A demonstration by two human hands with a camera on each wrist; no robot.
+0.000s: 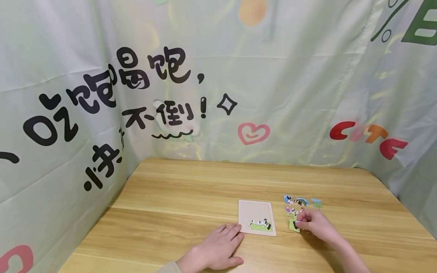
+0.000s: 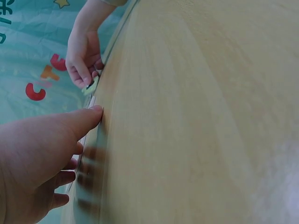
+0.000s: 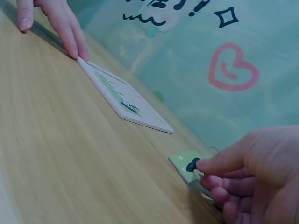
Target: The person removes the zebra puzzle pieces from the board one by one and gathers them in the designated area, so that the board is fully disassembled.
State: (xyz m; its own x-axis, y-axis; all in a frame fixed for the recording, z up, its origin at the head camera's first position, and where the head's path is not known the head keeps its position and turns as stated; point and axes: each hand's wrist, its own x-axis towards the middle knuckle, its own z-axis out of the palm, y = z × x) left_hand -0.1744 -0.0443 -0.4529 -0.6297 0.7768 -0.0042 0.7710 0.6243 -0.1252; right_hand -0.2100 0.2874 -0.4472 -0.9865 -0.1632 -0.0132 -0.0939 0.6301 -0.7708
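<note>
A pale, shallow-framed puzzle board [image 1: 254, 212] lies flat on the table, with puzzle pieces showing a black-and-white animal on green [image 1: 261, 226] in its lower right part. My left hand [image 1: 222, 246] rests on the table, fingers extended, the fingertips at the board's lower left corner. To the right of the board my right hand [image 1: 315, 223] pinches a green puzzle piece [image 3: 184, 161] with a dark patch between thumb and fingers. In the right wrist view that piece is tilted, one edge close over the wood.
Several loose puzzle pieces [image 1: 301, 201] lie just beyond my right hand, right of the board. The wooden table [image 1: 164, 212] has printed fabric curtains [image 1: 290, 87] hanging behind it and at both sides.
</note>
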